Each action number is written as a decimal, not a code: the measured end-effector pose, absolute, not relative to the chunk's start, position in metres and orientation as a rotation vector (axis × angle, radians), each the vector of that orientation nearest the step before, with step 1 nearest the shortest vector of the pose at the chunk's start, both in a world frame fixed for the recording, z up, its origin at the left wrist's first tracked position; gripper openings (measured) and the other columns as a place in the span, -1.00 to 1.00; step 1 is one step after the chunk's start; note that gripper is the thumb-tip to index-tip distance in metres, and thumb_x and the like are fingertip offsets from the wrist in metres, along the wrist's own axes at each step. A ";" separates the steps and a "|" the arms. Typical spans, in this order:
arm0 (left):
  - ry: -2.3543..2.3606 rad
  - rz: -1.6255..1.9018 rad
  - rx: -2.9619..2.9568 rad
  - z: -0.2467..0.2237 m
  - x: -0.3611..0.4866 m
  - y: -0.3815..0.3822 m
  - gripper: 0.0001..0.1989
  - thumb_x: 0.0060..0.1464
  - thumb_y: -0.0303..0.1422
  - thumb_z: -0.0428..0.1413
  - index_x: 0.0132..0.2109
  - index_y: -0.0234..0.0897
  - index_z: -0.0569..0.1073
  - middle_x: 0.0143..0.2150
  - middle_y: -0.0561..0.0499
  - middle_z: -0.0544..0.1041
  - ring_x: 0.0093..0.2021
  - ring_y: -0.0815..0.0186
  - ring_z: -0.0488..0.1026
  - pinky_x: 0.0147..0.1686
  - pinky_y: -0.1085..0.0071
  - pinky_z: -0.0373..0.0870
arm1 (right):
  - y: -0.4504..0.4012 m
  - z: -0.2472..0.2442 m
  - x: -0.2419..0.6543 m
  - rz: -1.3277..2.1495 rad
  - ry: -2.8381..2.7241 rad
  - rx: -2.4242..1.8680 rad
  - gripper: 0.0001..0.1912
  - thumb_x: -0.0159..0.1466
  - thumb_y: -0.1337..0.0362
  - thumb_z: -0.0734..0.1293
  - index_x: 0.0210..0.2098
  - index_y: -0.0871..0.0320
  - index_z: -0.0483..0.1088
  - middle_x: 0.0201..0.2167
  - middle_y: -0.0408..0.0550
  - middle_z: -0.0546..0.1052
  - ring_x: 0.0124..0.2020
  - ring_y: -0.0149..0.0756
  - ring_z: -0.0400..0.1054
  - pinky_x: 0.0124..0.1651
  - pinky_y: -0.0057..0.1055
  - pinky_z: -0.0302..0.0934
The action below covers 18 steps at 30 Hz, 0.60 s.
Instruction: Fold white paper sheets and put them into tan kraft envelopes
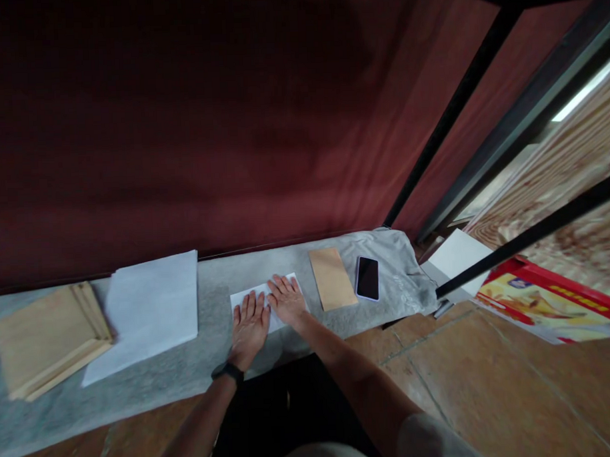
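A white sheet of paper (273, 323), narrow and apparently folded, lies on the grey cloth-covered bench. My left hand (250, 324) rests flat on its left part, fingers stretched out, a dark watch on the wrist. On the right part of the paper my right hand (286, 301) lies flat, with its fingers spread. The two hands are side by side, close together. Just right of them is a brown envelope (333, 279). Farther left, a stack of larger white sheets (152, 310) lies partly beside a pile of brown envelopes (51, 337).
A phone (367, 278) lies at the right of the bench (214, 285). Behind rises a dark red surface (206, 138). Black bars (456, 116) cross the right side, near a red and yellow box (552, 300) above the tiled floor.
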State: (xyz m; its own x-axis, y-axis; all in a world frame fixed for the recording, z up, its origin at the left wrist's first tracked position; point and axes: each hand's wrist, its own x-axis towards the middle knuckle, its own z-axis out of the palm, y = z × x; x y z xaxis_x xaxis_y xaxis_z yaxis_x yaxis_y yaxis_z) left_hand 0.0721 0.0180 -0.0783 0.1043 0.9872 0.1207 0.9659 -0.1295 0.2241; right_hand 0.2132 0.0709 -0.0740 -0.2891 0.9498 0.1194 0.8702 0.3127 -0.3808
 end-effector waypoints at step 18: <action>2.029 0.382 2.376 -0.082 0.061 0.025 -0.35 0.37 -0.10 -0.25 0.44 -0.38 0.13 0.47 -0.22 0.15 0.49 0.01 -0.02 0.42 -0.08 -0.09 | 0.057 -0.054 0.252 0.394 -1.816 -2.153 -0.56 0.39 0.28 0.21 0.21 0.30 0.38 0.05 0.25 0.54 0.05 -0.07 0.44 0.08 -0.26 0.29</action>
State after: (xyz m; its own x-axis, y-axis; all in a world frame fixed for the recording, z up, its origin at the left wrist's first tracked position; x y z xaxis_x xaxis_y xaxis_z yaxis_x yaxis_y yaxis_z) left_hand 0.0610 0.0245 -0.0820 0.1396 0.9725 0.1867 0.9738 -0.1690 0.1522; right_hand 0.2516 0.0573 -0.0536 0.1651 0.9861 -0.0179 0.9051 -0.1586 -0.3946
